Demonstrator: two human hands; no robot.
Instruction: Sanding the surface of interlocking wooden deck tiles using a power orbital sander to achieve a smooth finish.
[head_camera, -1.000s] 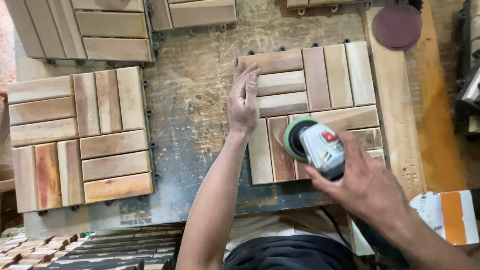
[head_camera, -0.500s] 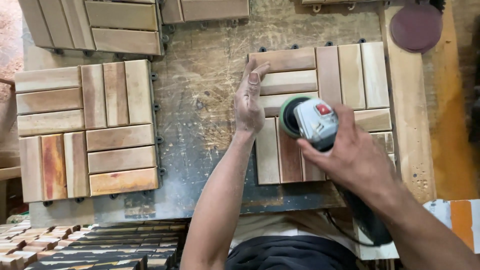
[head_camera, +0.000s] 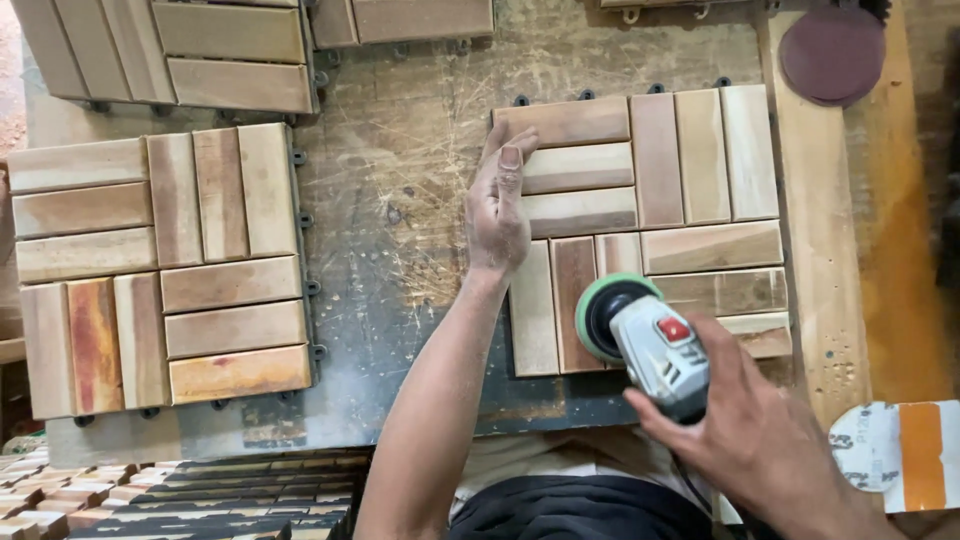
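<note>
Woodworking workshop: scratched bench (head_camera: 400, 150), sanding discs (head_camera: 832, 52)

The tile (head_camera: 650, 200) under the sander (head_camera: 645, 345) is made of bare wooden slats, matt and pale, with black plastic tabs along its edges. The sander has a grey plastic body, slightly glossy, and a green pad rim. The workbench (head_camera: 400, 150) is worn, scratched and dusty, rough-looking. A second tile (head_camera: 160, 270) near its left edge shows reddish streaks in the wood. At the top right corner lies a dull maroon sanding disc (head_camera: 832, 52). The left hand (head_camera: 500, 195) is coated in dust.
</note>
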